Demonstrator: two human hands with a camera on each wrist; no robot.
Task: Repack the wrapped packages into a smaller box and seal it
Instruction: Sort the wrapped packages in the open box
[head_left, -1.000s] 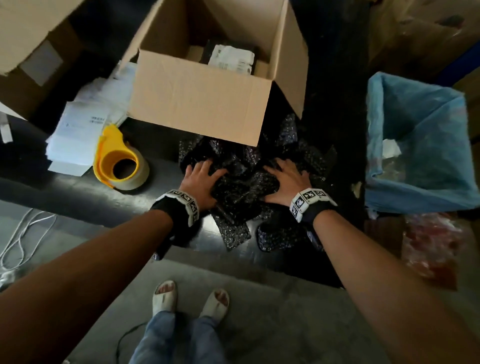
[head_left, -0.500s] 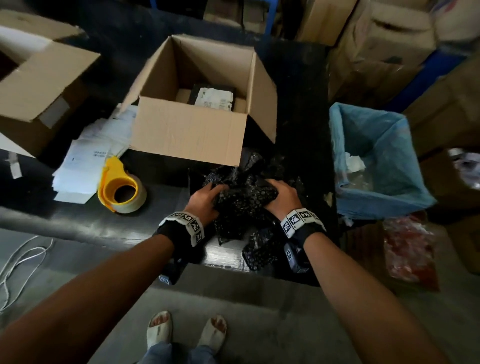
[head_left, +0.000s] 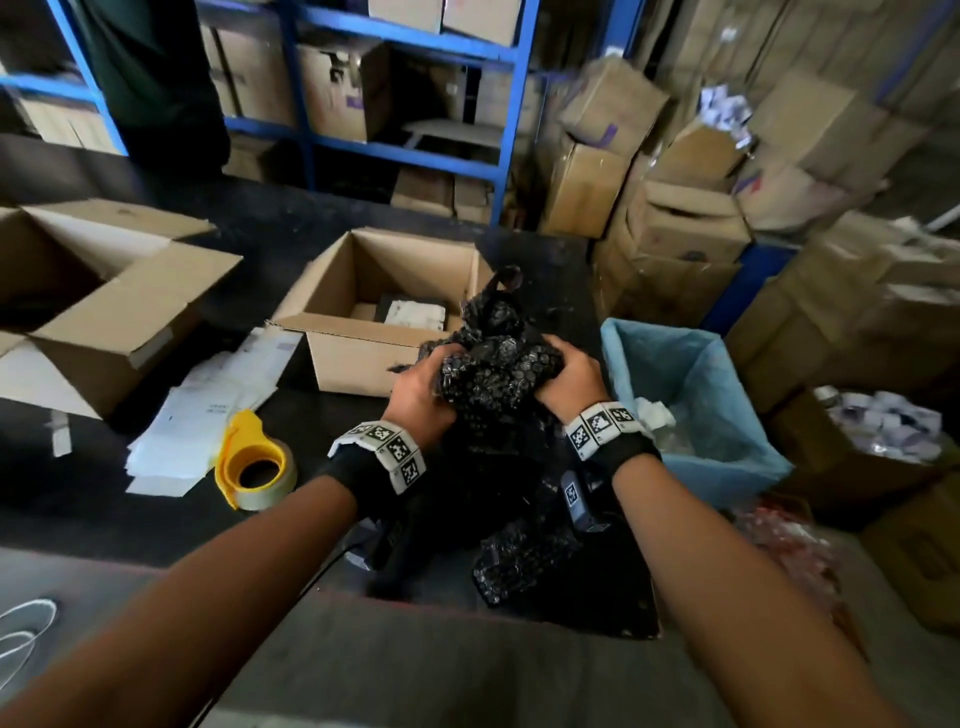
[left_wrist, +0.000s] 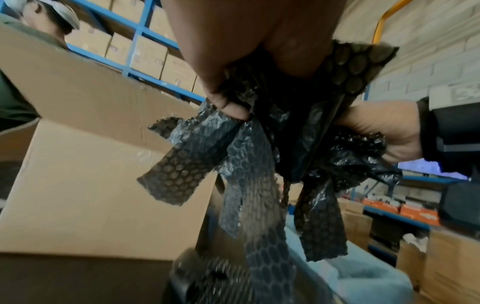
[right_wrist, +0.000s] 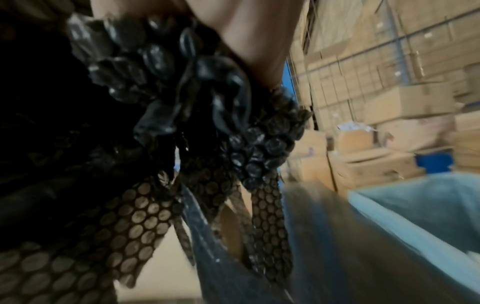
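Note:
Both hands clutch one bunched wad of black bubble wrap above the black table, in front of the right corner of the small open box. My left hand grips its left side, my right hand its right side. Loose strips hang below the fingers; the same wrap fills the right wrist view. A wrapped package with a white label lies inside the small box. More black wrap lies on the table edge below my hands.
A yellow tape dispenser and a pile of white papers lie left of my hands. A larger open box stands at far left. A bin lined with a blue bag stands to the right. Stacked cartons and blue shelving fill the background.
My hands went from pressing flat on the bubble wrap to gathering it into a wad and lifting it off the table. My head has tilted up, showing the shelves.

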